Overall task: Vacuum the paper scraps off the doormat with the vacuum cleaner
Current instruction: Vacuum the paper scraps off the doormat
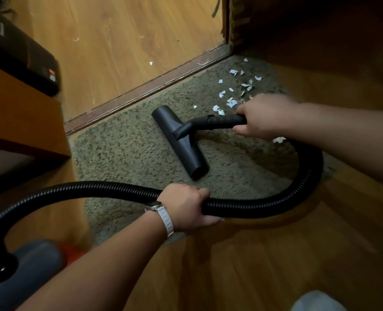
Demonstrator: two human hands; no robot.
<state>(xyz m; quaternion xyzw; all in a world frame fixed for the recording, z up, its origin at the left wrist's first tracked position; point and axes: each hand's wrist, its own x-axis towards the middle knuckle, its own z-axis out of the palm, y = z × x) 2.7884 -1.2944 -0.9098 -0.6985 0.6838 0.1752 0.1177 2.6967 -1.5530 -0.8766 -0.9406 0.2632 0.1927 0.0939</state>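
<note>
A grey-green shaggy doormat [127, 151] lies on the wooden floor by a door threshold. Several white paper scraps [231, 86] are scattered on its far right part; one more scrap [278, 139] lies under my right wrist. The black vacuum nozzle [181, 144] rests flat on the mat's middle, left of the scraps. My right hand [262, 117] grips the black tube handle [222, 121] behind the nozzle. My left hand [186, 207], with a white watch strap, holds the ribbed black hose [276, 198] near the mat's front edge.
The vacuum body [29, 265], grey with red, sits at the bottom left with the hose looping into it. An orange-brown cabinet [17, 122] with a dark box [17, 55] on it stands at the left. A wooden threshold [145, 90] and door frame [237, 23] border the mat. A stray scrap [151, 63] lies beyond the threshold.
</note>
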